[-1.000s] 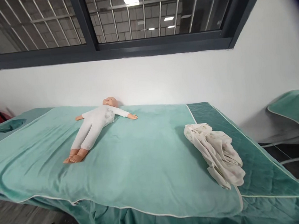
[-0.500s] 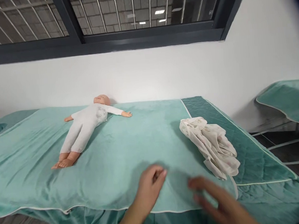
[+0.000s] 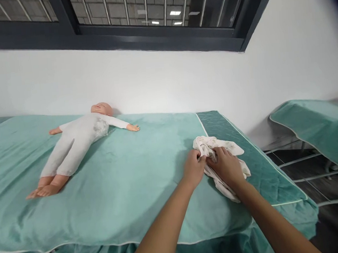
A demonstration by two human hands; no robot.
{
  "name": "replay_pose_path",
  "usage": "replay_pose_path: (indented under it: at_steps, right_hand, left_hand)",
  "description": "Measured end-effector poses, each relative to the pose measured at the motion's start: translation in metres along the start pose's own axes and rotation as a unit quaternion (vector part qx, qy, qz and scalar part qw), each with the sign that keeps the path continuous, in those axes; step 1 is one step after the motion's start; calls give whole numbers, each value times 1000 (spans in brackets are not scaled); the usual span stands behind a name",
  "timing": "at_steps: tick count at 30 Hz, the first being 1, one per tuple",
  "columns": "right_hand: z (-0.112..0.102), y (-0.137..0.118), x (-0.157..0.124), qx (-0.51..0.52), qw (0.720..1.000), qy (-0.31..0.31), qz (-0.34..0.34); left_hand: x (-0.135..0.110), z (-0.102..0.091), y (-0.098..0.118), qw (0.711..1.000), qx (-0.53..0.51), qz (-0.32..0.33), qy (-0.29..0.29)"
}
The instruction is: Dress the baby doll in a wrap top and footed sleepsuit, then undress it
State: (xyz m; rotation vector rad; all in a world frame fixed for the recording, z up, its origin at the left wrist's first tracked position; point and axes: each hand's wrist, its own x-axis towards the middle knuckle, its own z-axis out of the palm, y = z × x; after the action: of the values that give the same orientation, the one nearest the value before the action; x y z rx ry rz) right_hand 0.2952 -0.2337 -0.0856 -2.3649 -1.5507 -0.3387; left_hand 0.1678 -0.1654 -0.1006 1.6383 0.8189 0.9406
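Note:
A crumpled whitish cloth (image 3: 225, 186) with a faint print lies at the right part of the bed; it may be a small garment, but its shape is bunched up. My left hand (image 3: 194, 166) pinches its left edge, fingers closed. Over the middle of the cloth, my right hand (image 3: 226, 166) grips a fold, its fingers curled and partly hidden. The two hands nearly touch. Farther left, a baby doll (image 3: 79, 135) in a white long-sleeved suit lies on its back, arms spread and feet bare, apart from both hands.
A light green sheet (image 3: 144, 183) covers the bed, with a darker quilted cover (image 3: 266, 177) showing at the right end. Behind stands a white wall (image 3: 154, 84) under a dark-framed window (image 3: 156, 39). Another green-covered bed (image 3: 327, 129) with metal bars stands at right.
Both hands have moved forward to the cloth and closed on it, bunching it slightly. The view has shifted a little to the right; the doll lies as before.

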Motion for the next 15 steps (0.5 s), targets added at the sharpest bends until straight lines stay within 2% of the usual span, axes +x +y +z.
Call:
replay_pose_path:
  at_steps: [3, 7, 9, 11, 12, 15]
  right_hand:
    - [-8, -1, 6, 39, 999, -8, 16]
    - [-32, -13, 11, 186, 982, -31, 4]
    - [-48, -28, 12, 272, 961, -35, -30]
    - [-64, -46, 14, 341, 937, -38, -71]
    - [-71, -56, 17, 367, 926, -35, -80]
    - [-81, -84, 27, 443, 895, -13, -54]
  left_hand:
    - [0, -5, -2, 996, -86, -28, -18]
    - [-8, -26, 9, 957, -280, -75, 22]
    - [-13, -49, 22, 932, -352, -76, 32]
    - [-15, -80, 38, 907, -413, -60, 47]
    - [-14, -98, 45, 901, -425, -48, 74]
    - [-6, -150, 51, 890, -436, -34, 124]
